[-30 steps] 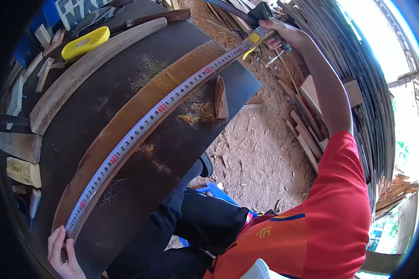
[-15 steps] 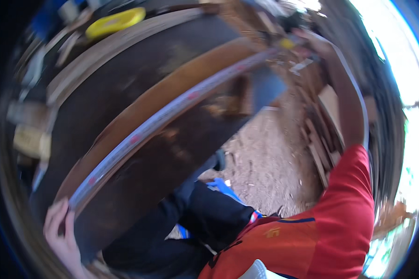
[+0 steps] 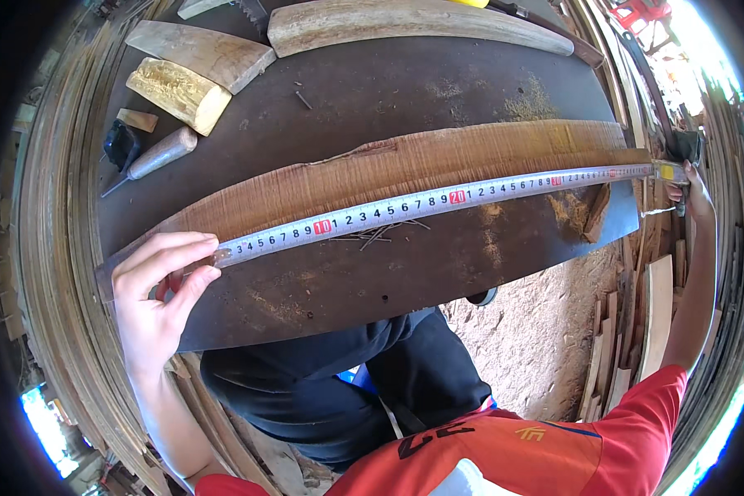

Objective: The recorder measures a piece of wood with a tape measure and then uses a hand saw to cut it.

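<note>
A white tape measure blade (image 3: pixel 393 212) with red marks stretches along the front of a long brown wooden board (image 3: pixel 438 154) with a curved back edge. The board lies on a dark worktable (image 3: pixel 264 318). At the board's left end, the thumb and fingers of my left hand (image 3: pixel 159 285) pinch the tape's end. My right hand (image 3: pixel 693 194) is wrapped round the tape measure's case, just beyond the board's right end; part of the case is hidden by the fingers. Several loose nails (image 3: pixel 379 233) lie in front of the tape.
A wood-handled tool (image 3: pixel 165 154) and a small black object (image 3: pixel 121 147) lie at the left. Behind them are a pale wood block (image 3: pixel 176 89), a wedge-shaped offcut (image 3: pixel 202 51) and a curved beam (image 3: pixel 413 25). A wood scrap (image 3: pixel 598 213) sits front right; stacked planks (image 3: pixel 655 310) stand beyond the table.
The view has turned and steadied, so the board and tape now run nearly level instead of steeply slanted. Both hands still hold the tape, my right hand now lower in view.
</note>
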### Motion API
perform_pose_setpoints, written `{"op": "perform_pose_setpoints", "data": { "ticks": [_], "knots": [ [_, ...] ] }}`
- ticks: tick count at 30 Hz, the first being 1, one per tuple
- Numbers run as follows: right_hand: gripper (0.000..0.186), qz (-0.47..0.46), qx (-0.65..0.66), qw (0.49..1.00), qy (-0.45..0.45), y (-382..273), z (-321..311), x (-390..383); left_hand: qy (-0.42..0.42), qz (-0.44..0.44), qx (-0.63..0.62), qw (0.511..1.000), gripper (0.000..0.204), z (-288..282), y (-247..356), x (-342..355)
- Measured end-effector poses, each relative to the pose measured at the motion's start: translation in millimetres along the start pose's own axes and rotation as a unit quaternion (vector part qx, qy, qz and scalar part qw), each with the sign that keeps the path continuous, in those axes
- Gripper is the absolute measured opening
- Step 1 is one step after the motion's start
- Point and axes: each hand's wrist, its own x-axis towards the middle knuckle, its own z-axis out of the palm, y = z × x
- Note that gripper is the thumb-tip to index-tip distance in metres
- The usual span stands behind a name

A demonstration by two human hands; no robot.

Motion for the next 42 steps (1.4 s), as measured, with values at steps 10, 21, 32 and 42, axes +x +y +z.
{"op": "perform_pose_setpoints", "data": {
  "ticks": [10, 21, 32, 42],
  "knots": [
    [0.059, 0.071, -0.073, 0.994, 0.044, -43.5, 9.8, 18.4, 0.000, -0.004, 0.012, 1.000, 0.025, 2.2, 5.5, 2.8],
    [0.058, 0.097, -0.100, 0.990, 0.017, -75.6, 18.7, 39.3, -0.007, -0.020, 0.007, 1.000, 0.023, 2.7, 12.0, 2.0],
    [0.048, -0.103, -0.084, 0.987, 0.090, -147.7, 108.9, 67.7, 0.025, -0.133, -0.021, 0.991, 0.012, -22.4, -21.8, 7.0],
    [0.067, -0.358, -0.306, 0.875, 0.112, -155.8, 192.8, 115.6, 0.103, 0.176, 0.149, 0.968, 0.026, 28.3, 45.5, 32.7]
  ]
}}
